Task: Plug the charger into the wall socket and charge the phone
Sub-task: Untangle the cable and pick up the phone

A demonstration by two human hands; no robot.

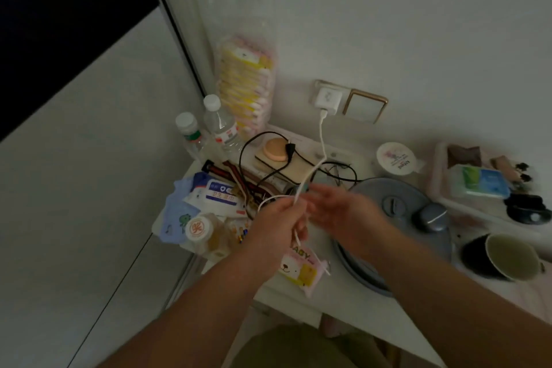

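A white charger block sits plugged into the wall socket above the small table. Its white cable hangs down and runs to my hands over the table's middle. My left hand is closed around the cable, and a loose end with the plug tip dangles below it, over a pink wipes pack. My right hand is blurred beside the left one, fingers spread, close to the cable; whether it touches it is unclear. No phone is visible.
The white table is crowded: two water bottles, wipes packs, a black cable, a grey round appliance, a dark mug, a tray of small items. A wall switch sits right of the socket.
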